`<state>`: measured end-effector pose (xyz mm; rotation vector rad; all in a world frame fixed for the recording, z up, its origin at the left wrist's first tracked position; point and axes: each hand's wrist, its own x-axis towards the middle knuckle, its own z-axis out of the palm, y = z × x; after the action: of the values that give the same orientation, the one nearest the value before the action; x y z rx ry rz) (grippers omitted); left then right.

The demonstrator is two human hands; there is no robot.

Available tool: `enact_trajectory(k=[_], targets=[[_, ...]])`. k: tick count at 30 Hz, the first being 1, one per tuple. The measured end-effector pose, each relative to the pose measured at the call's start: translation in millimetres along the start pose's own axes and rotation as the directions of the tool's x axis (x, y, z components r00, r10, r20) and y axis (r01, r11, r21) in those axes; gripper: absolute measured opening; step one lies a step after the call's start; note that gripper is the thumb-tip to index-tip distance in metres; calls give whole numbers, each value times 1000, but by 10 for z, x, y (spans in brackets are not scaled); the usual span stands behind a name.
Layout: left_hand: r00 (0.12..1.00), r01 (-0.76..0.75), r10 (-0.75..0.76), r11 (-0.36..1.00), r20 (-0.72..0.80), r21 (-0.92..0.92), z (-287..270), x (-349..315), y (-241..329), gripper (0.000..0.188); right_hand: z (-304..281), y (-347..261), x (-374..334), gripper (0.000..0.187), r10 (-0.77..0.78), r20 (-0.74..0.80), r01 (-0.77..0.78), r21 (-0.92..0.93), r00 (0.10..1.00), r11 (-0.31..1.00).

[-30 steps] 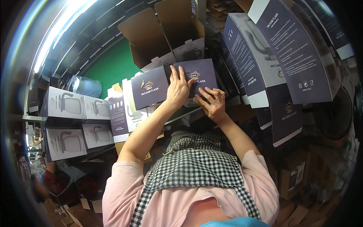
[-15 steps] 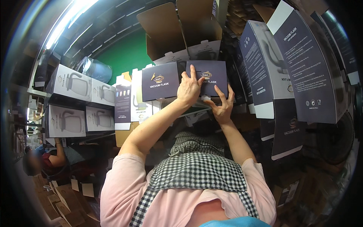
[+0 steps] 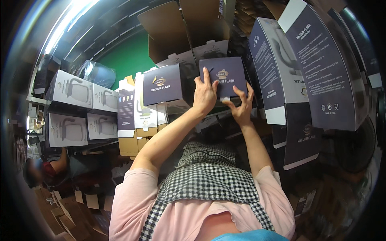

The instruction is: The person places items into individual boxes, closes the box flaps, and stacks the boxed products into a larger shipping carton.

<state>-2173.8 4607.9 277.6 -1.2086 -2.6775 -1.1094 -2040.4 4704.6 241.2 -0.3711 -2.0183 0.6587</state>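
A dark purple product box [image 3: 231, 66] with a gold cup emblem stands in front of me between my two hands. My left hand [image 3: 205, 94] lies over its left edge, index finger stretched along the top and thumb across the face. At the lower right corner, my right hand [image 3: 242, 105] grips the box, fingers on the right edge and thumb near a small white tab at the front. A matching dark box [image 3: 161, 86] stands to the left, apart from my hands. Behind both is an open brown carton [image 3: 167, 46] with its flaps raised.
Stacked white boxes with jug pictures [image 3: 74, 90] stand at the left, below a blue plastic-wrapped bundle [image 3: 98, 73]. Flattened cartons [image 3: 138, 116] lean beside them. Tall dark-and-white boxes [image 3: 325, 72] rise at the right. Another person [image 3: 54, 166] is at the far left.
The dark box under my hands has shifted slightly right, widening the gap to its neighbour. Both hands have moved with it. The whole view has also shifted a little.
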Motion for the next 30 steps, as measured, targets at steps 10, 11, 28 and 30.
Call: enact_trajectory(k=[10, 11, 28, 30], targets=[[999, 19, -21, 998, 40, 52, 234, 213, 85, 61, 118, 192, 64, 52, 139, -116, -143, -25, 983, 989], [999, 27, -29, 999, 43, 40, 185, 240, 68, 61, 194, 158, 61, 52, 138, -135, -145, -39, 981, 989], [739, 600, -369, 742, 564, -300, -1635, -224, -1705, 86, 1181, -1282, 558, 57, -124, 458, 158, -36, 880, 987], [565, 767, -166, 467, 809, -440, -1708, -37, -2215, 81, 1372, -1461, 746, 66, -7, 612, 128, -154, 791, 980]])
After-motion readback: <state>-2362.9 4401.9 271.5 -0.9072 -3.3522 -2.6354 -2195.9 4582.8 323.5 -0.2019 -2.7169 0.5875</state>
